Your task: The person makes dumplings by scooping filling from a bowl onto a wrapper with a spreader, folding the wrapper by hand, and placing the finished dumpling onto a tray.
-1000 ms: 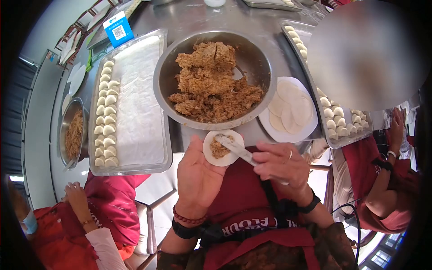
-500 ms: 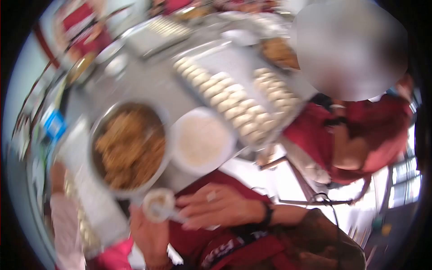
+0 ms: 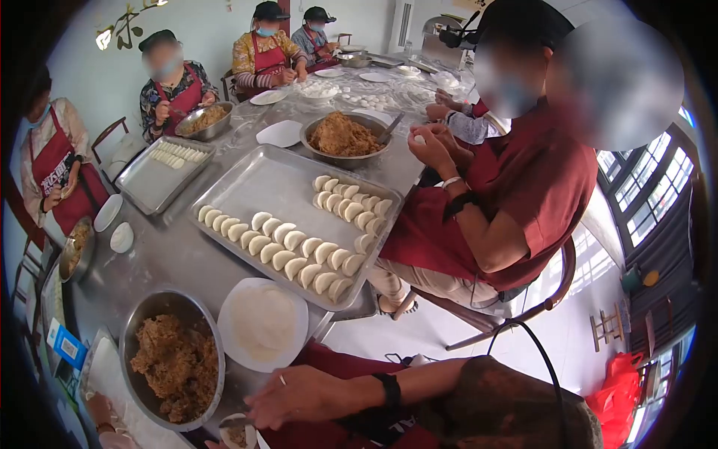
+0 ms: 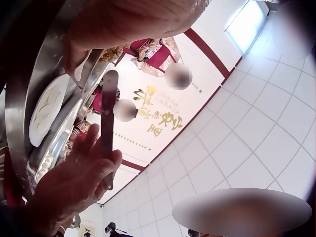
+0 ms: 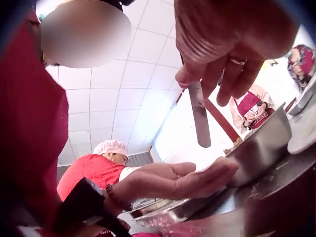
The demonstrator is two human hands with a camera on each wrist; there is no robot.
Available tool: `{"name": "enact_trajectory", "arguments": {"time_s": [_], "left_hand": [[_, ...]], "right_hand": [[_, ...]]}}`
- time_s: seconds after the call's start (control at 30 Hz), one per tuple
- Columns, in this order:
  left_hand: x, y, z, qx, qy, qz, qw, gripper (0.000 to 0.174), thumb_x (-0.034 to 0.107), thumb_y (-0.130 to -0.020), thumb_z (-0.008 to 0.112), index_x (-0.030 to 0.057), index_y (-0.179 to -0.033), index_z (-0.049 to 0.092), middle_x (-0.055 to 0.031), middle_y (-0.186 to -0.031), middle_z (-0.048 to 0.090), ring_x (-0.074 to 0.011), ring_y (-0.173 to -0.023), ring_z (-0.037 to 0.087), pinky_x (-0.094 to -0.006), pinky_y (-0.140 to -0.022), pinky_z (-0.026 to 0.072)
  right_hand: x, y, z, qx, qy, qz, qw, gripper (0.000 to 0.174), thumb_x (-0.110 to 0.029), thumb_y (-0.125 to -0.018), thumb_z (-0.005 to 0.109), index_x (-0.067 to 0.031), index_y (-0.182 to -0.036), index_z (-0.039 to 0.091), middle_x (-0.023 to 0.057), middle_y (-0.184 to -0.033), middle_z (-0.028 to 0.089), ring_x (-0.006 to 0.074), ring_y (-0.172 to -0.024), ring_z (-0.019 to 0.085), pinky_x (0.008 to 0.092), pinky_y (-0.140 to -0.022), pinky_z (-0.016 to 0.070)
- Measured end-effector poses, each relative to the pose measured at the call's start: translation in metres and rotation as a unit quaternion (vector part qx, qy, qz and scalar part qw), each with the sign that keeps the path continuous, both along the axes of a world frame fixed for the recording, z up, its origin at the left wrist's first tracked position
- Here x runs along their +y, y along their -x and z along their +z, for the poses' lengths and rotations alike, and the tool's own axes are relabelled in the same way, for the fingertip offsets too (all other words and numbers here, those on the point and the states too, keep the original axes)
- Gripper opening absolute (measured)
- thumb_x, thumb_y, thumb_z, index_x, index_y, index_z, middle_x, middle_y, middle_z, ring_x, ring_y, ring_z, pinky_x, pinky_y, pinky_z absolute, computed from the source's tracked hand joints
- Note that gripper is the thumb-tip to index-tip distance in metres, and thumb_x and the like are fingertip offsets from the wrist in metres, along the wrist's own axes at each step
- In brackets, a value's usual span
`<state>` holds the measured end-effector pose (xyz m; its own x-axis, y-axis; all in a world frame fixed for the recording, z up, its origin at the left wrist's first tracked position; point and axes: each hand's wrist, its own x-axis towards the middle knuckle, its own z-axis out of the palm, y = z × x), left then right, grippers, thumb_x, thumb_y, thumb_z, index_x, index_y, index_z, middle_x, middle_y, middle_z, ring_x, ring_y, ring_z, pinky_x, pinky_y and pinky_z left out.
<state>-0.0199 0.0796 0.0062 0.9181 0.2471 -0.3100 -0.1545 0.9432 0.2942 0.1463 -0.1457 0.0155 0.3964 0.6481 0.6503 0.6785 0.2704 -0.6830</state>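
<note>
My left hand [image 5: 163, 180] lies palm up with its fingers nearly straight, carrying a round dough wrapper [image 3: 251, 438] topped with brown filling [image 3: 237, 434]. Most of that hand falls below the head view's edge. Above it, my right hand [image 3: 303, 396] grips a flat metal spatula [image 5: 200, 116], whose blade points down toward the wrapper. The left wrist view also shows the spatula [image 4: 107, 118] between the right fingers and thumb. Just beyond both hands stands a steel bowl [image 3: 163, 303] of brown filling. Beside it, a white plate [image 3: 231, 329] bears round wrappers [image 3: 263, 318].
A large tray [image 3: 277, 187] with rows of folded dumplings [image 3: 299, 251] lies beyond the plate. A second filling bowl [image 3: 307, 142] stands behind it. To the right sits a person [image 3: 479, 224] in a red apron. A paper-lined tray [image 3: 123, 385] is at lower left.
The head view has swung to the right, bringing the large dumpling tray and more people into sight. My hands now appear at the bottom edge, with the spatula and wrapper still in them.
</note>
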Motion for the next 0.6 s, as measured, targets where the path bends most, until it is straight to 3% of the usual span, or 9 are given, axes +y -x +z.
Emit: {"name": "enact_trajectory", "arguments": {"time_s": [0.17, 0.33, 0.43, 0.6], "left_hand": [[-0.019, -0.003, 0.012, 0.004, -0.010, 0.012, 1.000, 0.051, 0.025, -0.104, 0.044, -0.0133, -0.137, 0.039, -0.0292, -0.142, 0.045, -0.0413, -0.132, 0.044, -0.0558, -0.116, 0.0294], [-0.022, -0.003, 0.007, -0.042, 0.005, -0.032, 0.999, 0.051, 0.026, -0.105, 0.041, -0.0136, -0.138, 0.038, -0.0293, -0.143, 0.045, -0.0415, -0.135, 0.042, -0.0555, -0.118, 0.0279], [-0.025, -0.003, 0.009, 0.034, -0.044, -0.014, 0.998, 0.051, 0.025, -0.104, 0.043, -0.0137, -0.136, 0.040, -0.0292, -0.141, 0.047, -0.0416, -0.134, 0.043, -0.0556, -0.117, 0.0292], [-0.027, -0.007, 0.008, -0.001, 0.011, -0.015, 1.000, 0.051, 0.026, -0.104, 0.043, -0.0149, -0.134, 0.041, -0.0287, -0.138, 0.050, -0.0410, -0.131, 0.046, -0.0545, -0.116, 0.0318]], "right_hand": [[0.020, -0.019, 0.030, 0.060, 0.017, -0.085, 0.994, 0.011, -0.018, -0.088, 0.070, -0.0137, -0.099, 0.069, 0.0002, -0.101, 0.072, 0.0209, -0.112, 0.065, 0.0352, -0.088, 0.0482], [0.046, -0.036, 0.024, -0.043, 0.029, -0.130, 0.990, 0.007, -0.016, -0.084, 0.071, -0.0127, -0.088, 0.067, 0.0011, -0.092, 0.071, 0.0227, -0.111, 0.065, 0.0370, -0.090, 0.0463], [0.063, -0.043, 0.008, -0.089, 0.063, -0.138, 0.984, 0.005, -0.014, -0.081, 0.070, -0.0128, -0.083, 0.066, 0.0020, -0.089, 0.071, 0.0250, -0.112, 0.064, 0.0379, -0.093, 0.0448], [0.084, -0.053, -0.013, -0.123, 0.095, -0.148, 0.977, 0.004, -0.012, -0.080, 0.069, -0.0129, -0.080, 0.065, 0.0025, -0.089, 0.071, 0.0275, -0.119, 0.059, 0.0381, -0.098, 0.0420]]}}
